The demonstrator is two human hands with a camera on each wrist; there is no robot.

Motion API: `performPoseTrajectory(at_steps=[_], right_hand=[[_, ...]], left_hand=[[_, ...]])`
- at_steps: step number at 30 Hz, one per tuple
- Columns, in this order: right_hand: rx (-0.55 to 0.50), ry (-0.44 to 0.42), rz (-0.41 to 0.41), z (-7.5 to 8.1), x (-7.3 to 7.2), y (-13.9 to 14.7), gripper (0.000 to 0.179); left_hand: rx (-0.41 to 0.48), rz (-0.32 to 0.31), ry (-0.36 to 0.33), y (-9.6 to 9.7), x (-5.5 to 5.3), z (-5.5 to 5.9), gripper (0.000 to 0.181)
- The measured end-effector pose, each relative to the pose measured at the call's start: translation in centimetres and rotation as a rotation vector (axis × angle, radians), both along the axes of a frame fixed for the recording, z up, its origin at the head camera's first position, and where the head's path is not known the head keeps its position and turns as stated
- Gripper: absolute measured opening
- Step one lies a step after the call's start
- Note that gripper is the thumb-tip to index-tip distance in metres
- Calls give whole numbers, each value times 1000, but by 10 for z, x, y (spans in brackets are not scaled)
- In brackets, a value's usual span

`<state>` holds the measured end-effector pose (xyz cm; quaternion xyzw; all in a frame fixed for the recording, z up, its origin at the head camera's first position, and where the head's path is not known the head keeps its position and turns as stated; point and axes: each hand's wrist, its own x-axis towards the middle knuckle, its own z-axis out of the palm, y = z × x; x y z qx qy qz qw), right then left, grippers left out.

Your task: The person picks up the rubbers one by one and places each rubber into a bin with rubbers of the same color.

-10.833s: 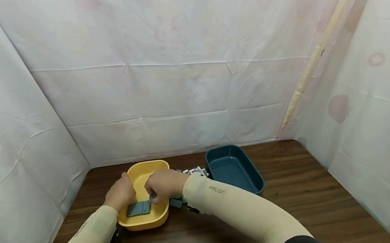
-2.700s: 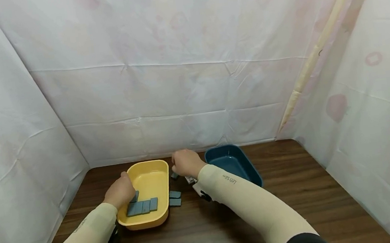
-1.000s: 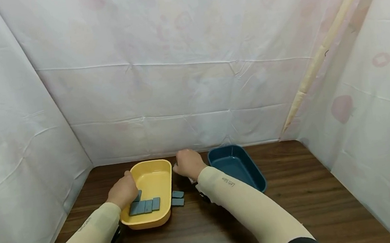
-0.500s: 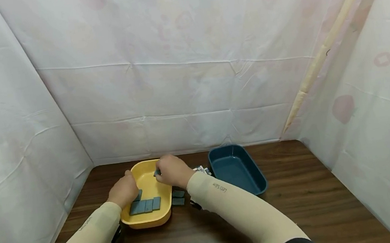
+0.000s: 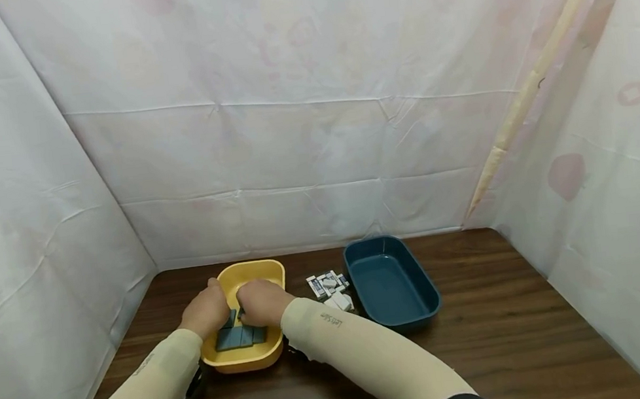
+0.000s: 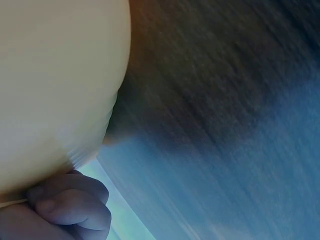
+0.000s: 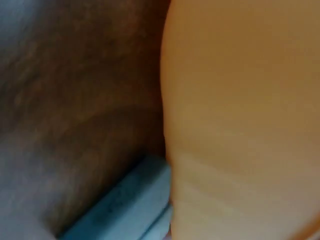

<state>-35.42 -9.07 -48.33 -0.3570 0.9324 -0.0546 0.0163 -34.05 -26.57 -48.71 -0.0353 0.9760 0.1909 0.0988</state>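
Note:
My left hand (image 5: 205, 311) grips the left rim of the yellow tray (image 5: 253, 267); its curled fingers (image 6: 75, 205) also show in the left wrist view. Over the inside of that tray, my right hand (image 5: 262, 303) pinches a small grey-blue tile (image 5: 241, 313), mostly hidden by the hand. Below it, several flat grey-blue rectangular tiles (image 5: 232, 339) lie side by side in a row at the tray's near end, with another by my left hand. Outside the tray, more grey-blue tiles (image 7: 125, 205) appear in the right wrist view, covered by my right arm in the head view.
Right of the yellow tray lies a small pile of white pieces with dark printing (image 5: 330, 285). Beside it stands a dark blue tray (image 5: 396, 322). Both are on a brown wooden table (image 5: 507, 336), with white cloth walls (image 5: 312, 128) behind and at the sides.
My right hand picked up a grey-blue tile beyond the yellow tray's right side and carried it left and nearer, into the tray. The left hand keeps its hold on the rim.

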Motion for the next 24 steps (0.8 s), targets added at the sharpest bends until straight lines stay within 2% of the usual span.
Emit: performPoseTrajectory(at_steps=[9, 13, 18, 24], right_hand=[[25, -46, -19, 0, 4, 0, 29], [28, -61, 20, -1, 5, 0, 33], [44, -38, 70, -2, 6, -1, 35], [51, -61, 84, -4, 7, 0, 36]], left_hand=[[-3, -6, -5, 1, 0, 2, 61], [-8, -7, -2, 0, 0, 2, 57], [-8, -5, -7, 0, -1, 2, 57], [-19, -1, -1, 0, -3, 0, 53]])
